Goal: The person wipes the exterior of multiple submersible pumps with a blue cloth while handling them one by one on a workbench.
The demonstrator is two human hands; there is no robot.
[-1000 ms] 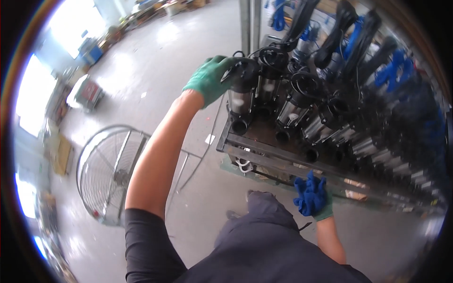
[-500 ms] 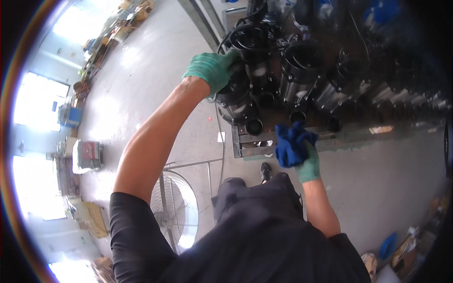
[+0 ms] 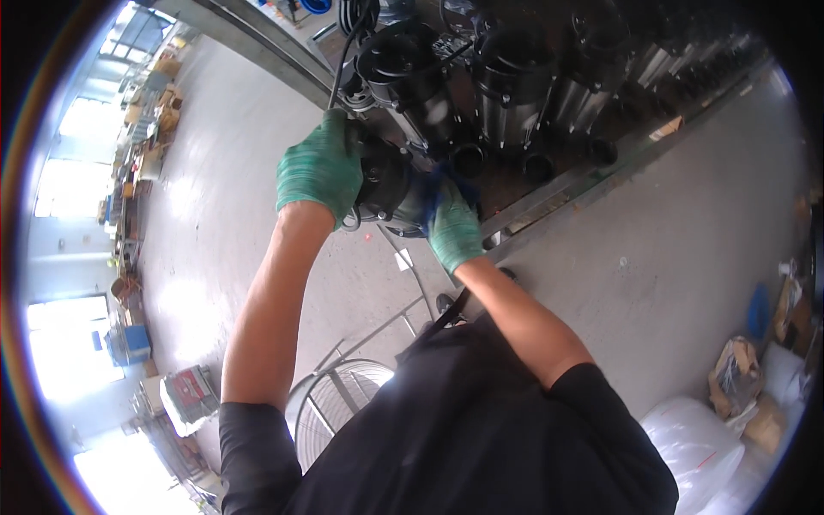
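My left hand (image 3: 319,172), in a green glove, is closed on the top end of a black pump (image 3: 383,180) at the left end of a row. A dark cable runs up from beside that hand. My right hand (image 3: 456,232), also gloved in green, grips a blue cloth (image 3: 441,182) and presses it against the pump's lower metal body. The cloth is bunched and partly hidden by the fingers. Close by stands another pump (image 3: 412,86), with a black top and a shiny cylindrical body.
Several more pumps (image 3: 515,86) line the dark rack, whose metal edge (image 3: 584,172) runs toward the upper right. A metal post (image 3: 249,43) rises at upper left. A large caged fan (image 3: 339,408) stands below my left arm. Plastic-wrapped bundles (image 3: 691,442) lie at lower right.
My right hand has moved up and left with the blue cloth, from apart from the pumps to against the leftmost one. My left hand stays at that pump's top; the view has turned.
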